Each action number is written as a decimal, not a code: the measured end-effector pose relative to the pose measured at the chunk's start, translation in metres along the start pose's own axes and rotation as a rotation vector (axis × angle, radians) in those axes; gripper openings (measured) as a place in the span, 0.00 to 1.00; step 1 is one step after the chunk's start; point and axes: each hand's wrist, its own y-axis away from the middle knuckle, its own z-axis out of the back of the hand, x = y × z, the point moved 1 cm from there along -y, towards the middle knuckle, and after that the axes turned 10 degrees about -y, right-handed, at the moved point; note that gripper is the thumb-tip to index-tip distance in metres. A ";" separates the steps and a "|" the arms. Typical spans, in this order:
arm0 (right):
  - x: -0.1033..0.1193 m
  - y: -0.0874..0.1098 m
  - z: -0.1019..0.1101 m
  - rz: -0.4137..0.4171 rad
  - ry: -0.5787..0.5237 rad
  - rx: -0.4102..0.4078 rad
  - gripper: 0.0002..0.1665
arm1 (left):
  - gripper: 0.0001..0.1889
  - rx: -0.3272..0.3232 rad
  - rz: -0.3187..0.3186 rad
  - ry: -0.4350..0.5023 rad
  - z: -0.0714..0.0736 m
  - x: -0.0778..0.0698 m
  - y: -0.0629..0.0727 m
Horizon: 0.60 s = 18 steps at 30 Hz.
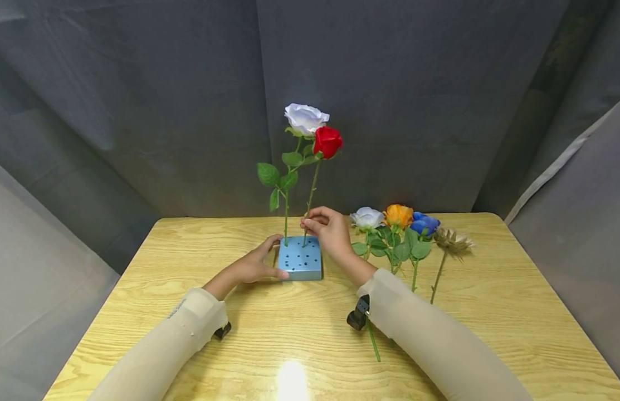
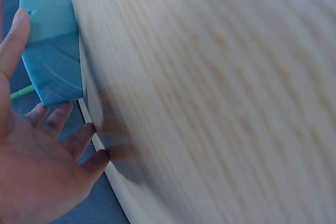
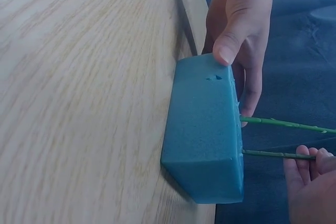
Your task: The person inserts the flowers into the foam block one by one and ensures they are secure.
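Observation:
A light-blue foam block (image 1: 301, 266) with several holes in its top sits on the table. My left hand (image 1: 253, 265) steadies it from the left, thumb at the near corner and fingers toward the back. In the left wrist view, fingertips touch the end of the block (image 2: 52, 72). My right hand (image 1: 332, 233) pinches the lower stem of a red rose (image 1: 327, 142), whose end meets the block's top. Left of it a white rose (image 1: 306, 119) with green leaves stands in the block. Both stems (image 3: 286, 124) come out of the block in the right wrist view.
Right of the block, on the wooden table (image 1: 164, 312), lie another white rose (image 1: 367, 218), an orange rose (image 1: 398, 215), a blue rose (image 1: 424, 224) and a dried-looking brown flower (image 1: 453, 242). My right forearm passes over some of their stems. Grey curtains (image 1: 189, 111) hang behind.

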 end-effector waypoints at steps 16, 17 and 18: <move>-0.010 0.005 0.000 -0.003 0.059 0.033 0.05 | 0.59 -0.003 -0.007 0.004 -0.001 0.001 -0.001; -0.010 0.005 0.000 0.001 0.063 0.033 0.05 | 0.59 -0.002 -0.006 0.004 -0.001 0.001 -0.001; -0.011 0.005 0.000 0.005 0.068 0.035 0.05 | 0.59 -0.001 -0.005 0.004 -0.001 0.001 -0.001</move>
